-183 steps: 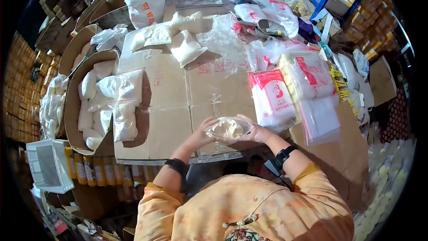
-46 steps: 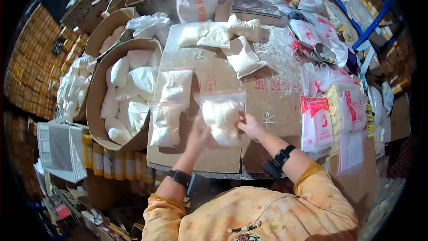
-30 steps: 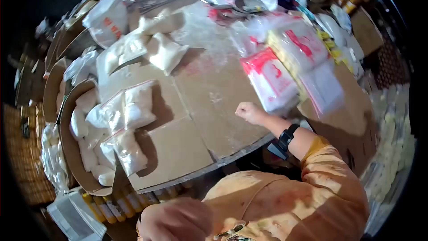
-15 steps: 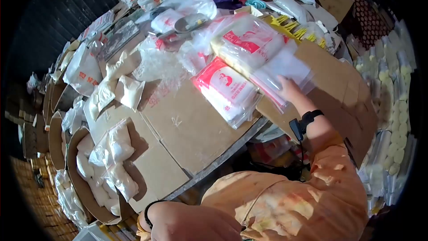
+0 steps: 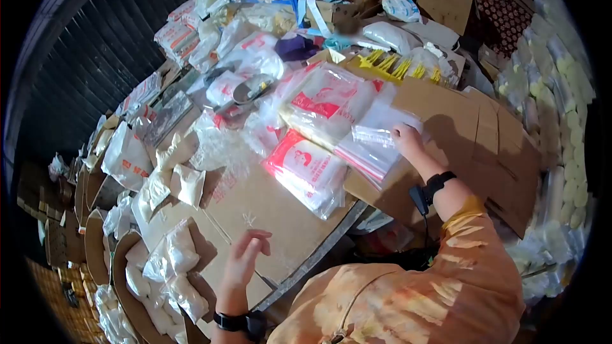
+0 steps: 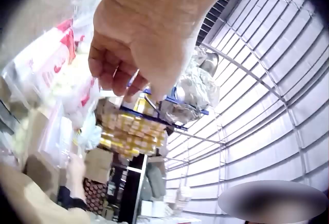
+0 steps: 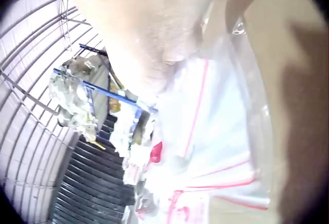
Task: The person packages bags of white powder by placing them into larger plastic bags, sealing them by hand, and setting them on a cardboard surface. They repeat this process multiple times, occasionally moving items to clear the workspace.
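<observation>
In the head view my right hand point(image 5: 408, 142) pinches the edge of a clear zip bag point(image 5: 375, 136) over a stack of flat zip bags point(image 5: 363, 160) with red seal lines. The right wrist view has this hand close over the bag stack point(image 7: 216, 126). My left hand point(image 5: 243, 258) is held above the cardboard sheet point(image 5: 287, 242) with loosely bent fingers and nothing in them; it also fills the top of the left wrist view point(image 6: 139, 49). Filled bags of white powder point(image 5: 182, 248) lie at the left, overlapping the rim of a round cardboard bin.
Red-and-white printed packs point(image 5: 306, 169) lie beside the zip bags. More powder bags point(image 5: 188, 185) sit farther back. A metal scoop point(image 5: 252, 89) rests on plastic bags behind. Yellow ties point(image 5: 395, 67) and a brown cardboard sheet point(image 5: 459, 114) are to the right.
The filled powder bag left my hands and lies on the left pile. My view turned right; my right hand reached to the zip bags and took one. My left hand came back over the cardboard.
</observation>
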`<action>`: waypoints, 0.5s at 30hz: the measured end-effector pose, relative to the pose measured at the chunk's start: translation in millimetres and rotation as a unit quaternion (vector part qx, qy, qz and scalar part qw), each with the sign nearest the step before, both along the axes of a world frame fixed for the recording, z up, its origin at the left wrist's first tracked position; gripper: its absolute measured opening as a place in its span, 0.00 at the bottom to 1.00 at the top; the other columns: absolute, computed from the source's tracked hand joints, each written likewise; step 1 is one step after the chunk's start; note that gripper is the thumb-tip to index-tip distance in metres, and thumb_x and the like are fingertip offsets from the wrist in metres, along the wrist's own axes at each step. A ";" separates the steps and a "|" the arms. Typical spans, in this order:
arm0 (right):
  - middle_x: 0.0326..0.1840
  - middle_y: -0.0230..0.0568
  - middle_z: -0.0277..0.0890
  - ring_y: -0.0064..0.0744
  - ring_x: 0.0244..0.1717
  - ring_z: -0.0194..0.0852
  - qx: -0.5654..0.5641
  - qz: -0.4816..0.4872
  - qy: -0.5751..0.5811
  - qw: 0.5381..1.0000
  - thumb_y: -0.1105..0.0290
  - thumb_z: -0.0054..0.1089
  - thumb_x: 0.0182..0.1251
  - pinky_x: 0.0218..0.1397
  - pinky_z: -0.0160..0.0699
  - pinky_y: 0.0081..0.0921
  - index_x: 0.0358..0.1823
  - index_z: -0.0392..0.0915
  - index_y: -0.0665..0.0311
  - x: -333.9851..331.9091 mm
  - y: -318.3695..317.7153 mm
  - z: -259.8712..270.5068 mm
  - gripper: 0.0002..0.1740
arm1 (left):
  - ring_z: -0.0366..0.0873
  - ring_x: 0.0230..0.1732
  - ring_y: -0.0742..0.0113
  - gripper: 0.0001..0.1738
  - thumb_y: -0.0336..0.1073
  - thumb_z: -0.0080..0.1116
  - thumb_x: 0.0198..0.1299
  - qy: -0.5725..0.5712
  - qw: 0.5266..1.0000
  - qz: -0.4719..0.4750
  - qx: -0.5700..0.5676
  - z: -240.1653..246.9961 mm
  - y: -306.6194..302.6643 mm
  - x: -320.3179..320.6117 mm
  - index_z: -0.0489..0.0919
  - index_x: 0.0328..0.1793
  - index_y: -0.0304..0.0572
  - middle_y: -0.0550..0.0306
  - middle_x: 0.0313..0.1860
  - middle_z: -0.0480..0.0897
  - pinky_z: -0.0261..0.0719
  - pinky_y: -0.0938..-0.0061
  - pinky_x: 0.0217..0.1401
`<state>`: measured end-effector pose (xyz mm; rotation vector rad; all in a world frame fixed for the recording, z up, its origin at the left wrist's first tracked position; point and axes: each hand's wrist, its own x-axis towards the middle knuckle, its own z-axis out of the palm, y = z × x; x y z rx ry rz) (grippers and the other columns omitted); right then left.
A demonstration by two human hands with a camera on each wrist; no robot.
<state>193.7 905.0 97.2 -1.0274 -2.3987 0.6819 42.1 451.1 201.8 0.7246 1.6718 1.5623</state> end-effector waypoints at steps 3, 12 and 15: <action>0.31 0.51 0.72 0.49 0.33 0.72 0.018 0.079 0.235 0.969 0.67 0.49 0.65 0.37 0.71 0.35 0.37 0.70 0.64 -29.9 -29.4 31.9 0.08 | 0.73 0.36 0.75 0.13 0.38 0.48 0.65 0.029 0.996 0.010 -0.082 -18.2 6.4 2.7 0.75 0.47 0.36 0.63 0.29 0.77 0.71 0.79 0.44; 0.30 0.46 0.76 0.44 0.33 0.78 -0.195 0.483 0.156 0.839 0.63 0.49 0.67 0.36 0.73 0.34 0.40 0.70 0.61 -84.1 -229.7 86.7 0.10 | 0.72 0.57 0.56 0.28 0.41 0.46 0.66 -0.181 0.965 0.049 0.182 -25.3 36.0 7.7 0.57 0.70 0.44 0.51 0.59 0.71 0.71 0.61 0.56; 0.31 0.43 0.75 0.35 0.33 0.76 -0.243 0.475 0.212 0.819 0.67 0.49 0.68 0.37 0.71 0.28 0.38 0.71 0.63 -92.3 -254.3 81.0 0.07 | 0.72 0.57 0.55 0.27 0.39 0.46 0.65 -0.221 0.948 0.148 0.173 -37.9 20.9 13.7 0.58 0.69 0.49 0.52 0.59 0.71 0.70 0.58 0.59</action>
